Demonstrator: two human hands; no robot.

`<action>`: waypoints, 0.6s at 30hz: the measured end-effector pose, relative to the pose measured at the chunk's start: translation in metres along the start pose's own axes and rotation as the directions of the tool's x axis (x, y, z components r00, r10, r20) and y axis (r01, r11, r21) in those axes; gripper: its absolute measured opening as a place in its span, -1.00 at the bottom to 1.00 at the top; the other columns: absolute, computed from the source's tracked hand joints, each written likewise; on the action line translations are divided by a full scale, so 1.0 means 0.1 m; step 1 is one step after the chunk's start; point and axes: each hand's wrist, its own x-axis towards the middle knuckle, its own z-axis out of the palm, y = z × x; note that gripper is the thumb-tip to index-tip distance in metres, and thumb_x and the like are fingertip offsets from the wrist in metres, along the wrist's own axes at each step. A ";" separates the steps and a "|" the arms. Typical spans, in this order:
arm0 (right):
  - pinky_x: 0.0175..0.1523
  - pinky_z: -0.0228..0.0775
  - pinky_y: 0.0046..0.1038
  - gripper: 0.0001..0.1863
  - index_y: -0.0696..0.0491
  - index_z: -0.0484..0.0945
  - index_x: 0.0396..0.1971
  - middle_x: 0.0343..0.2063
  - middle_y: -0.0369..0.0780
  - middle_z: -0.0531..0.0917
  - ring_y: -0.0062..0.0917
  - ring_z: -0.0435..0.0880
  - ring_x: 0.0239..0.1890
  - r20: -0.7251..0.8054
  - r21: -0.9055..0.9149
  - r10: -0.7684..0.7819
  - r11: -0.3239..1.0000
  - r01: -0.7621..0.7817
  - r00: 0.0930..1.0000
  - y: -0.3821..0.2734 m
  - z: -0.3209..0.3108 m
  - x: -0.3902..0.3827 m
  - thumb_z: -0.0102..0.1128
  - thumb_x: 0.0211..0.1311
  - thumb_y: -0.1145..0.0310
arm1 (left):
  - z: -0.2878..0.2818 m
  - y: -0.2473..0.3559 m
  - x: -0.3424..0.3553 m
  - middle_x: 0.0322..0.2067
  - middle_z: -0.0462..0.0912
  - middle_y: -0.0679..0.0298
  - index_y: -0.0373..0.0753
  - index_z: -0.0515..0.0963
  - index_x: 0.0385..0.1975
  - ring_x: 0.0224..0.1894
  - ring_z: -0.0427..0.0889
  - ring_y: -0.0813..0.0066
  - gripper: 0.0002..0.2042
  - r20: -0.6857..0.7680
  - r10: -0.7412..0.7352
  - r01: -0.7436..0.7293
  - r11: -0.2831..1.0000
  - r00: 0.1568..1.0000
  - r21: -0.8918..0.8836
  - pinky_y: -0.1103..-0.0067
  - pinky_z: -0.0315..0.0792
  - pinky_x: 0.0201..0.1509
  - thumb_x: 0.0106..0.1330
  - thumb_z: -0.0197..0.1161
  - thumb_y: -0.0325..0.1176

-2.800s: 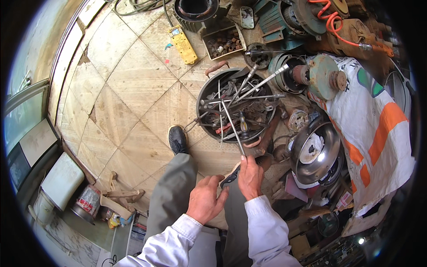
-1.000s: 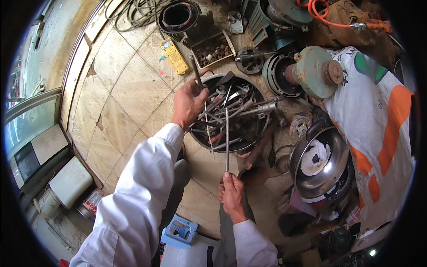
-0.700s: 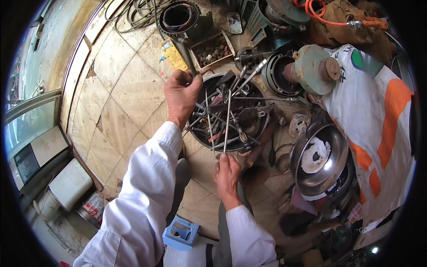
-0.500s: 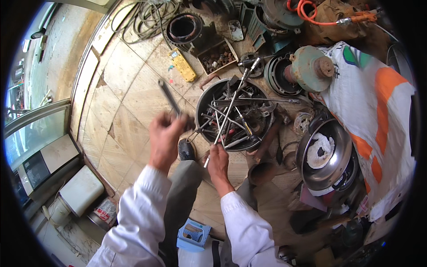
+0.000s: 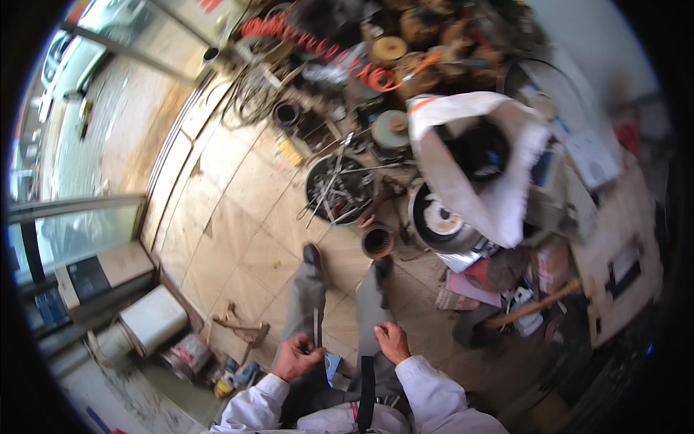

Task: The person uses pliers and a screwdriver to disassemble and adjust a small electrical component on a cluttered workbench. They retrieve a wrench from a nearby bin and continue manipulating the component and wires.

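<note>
My left hand (image 5: 296,358) is closed round a slim metal wrench (image 5: 315,327), which points up in front of my left thigh. My right hand (image 5: 392,342) is curled into a fist by my right knee, and no tool shows in it. Farther ahead on the floor, a round dark basin (image 5: 308,189) is heaped with metal hand tools. A long T-handled wrench (image 5: 334,173) lies slantwise across that heap. Beneath my hands, a small blue plastic stool (image 5: 332,367) is partly hidden between my legs.
Right of the basin stand an open rusty pipe piece (image 5: 377,241), a metal pan (image 5: 426,217) and a large white sack (image 5: 470,202). A yellow case (image 5: 289,151) lies beyond on the tiles. At left are a white box (image 5: 153,320) and a wooden piece (image 5: 242,329).
The view has risen and drawn back. Both hands have come back toward my body. My right hand has let go of the T-handled wrench, while my left still holds its wrench.
</note>
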 end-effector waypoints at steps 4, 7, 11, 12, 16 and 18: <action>-0.10 0.52 -0.38 -0.68 0.16 0.63 -0.22 -0.35 -0.11 0.73 -0.42 0.72 -0.23 -0.150 0.350 0.034 0.937 0.021 0.988 0.06 -0.47 -1.23 0.22 0.34 0.16 | 0.55 0.21 -0.60 -0.65 0.41 0.45 -0.26 0.47 -0.59 -0.51 0.35 0.70 -0.69 0.249 0.127 -0.200 0.934 0.960 0.296 0.61 0.29 -0.45 0.06 0.53 -0.31; -0.11 0.50 -0.45 -0.67 0.18 0.58 -0.16 -0.38 -0.21 0.69 -0.55 0.65 -0.31 -0.312 0.500 0.088 0.862 0.085 0.946 -0.20 -0.73 -2.13 0.21 0.38 0.18 | 0.99 0.40 -0.89 -0.62 0.47 0.43 -0.29 0.50 -0.56 -0.50 0.37 0.68 -0.71 0.484 0.187 -0.357 0.890 0.855 0.285 0.59 0.34 -0.42 0.03 0.53 -0.31; -0.08 0.51 -0.47 -0.60 0.20 0.55 -0.05 -0.26 -0.18 0.68 -0.56 0.66 -0.24 -0.544 0.611 0.053 0.709 0.352 0.838 0.23 -0.66 -2.92 0.28 0.34 0.17 | 1.66 0.68 -1.48 -0.52 0.63 0.37 -0.32 0.60 -0.47 -0.45 0.52 0.66 -0.75 0.687 0.195 -0.612 0.660 0.700 0.436 0.57 0.48 -0.34 0.04 0.52 -0.31; -0.06 0.52 -0.44 -0.60 0.19 0.55 -0.04 -0.24 -0.15 0.68 -0.48 0.67 -0.22 -0.645 0.458 0.021 0.811 0.364 0.764 0.15 -0.79 -3.26 0.29 0.32 0.17 | 1.76 0.56 -1.46 -0.48 0.68 0.31 -0.36 0.65 -0.39 -0.40 0.58 0.65 -0.72 0.741 0.173 -0.600 0.715 0.649 0.359 0.59 0.52 -0.29 0.06 0.52 -0.28; 0.12 0.45 -0.24 -0.50 0.16 0.54 0.00 -0.13 -0.04 0.63 -0.15 0.59 0.01 -0.932 -0.173 -0.248 0.945 0.278 0.265 0.34 -1.27 -4.28 0.43 0.08 0.25 | 2.94 0.75 -2.04 -0.48 0.73 0.23 -0.38 0.65 -0.43 -0.45 0.63 0.64 -0.69 0.845 -0.159 -0.816 0.220 0.511 0.534 0.62 0.51 -0.36 0.10 0.54 -0.24; 0.15 0.41 -0.24 -0.46 0.18 0.55 -0.01 -0.11 -0.04 0.61 -0.17 0.54 0.05 -0.892 -0.336 -0.410 0.884 0.325 0.191 0.69 -1.44 -4.54 0.44 -0.02 0.28 | 3.55 0.68 -2.45 -0.53 0.72 0.21 -0.39 0.63 -0.44 -0.53 0.63 0.60 -0.73 0.800 -0.333 -0.753 0.290 0.499 0.590 0.62 0.50 -0.41 0.19 0.48 -0.27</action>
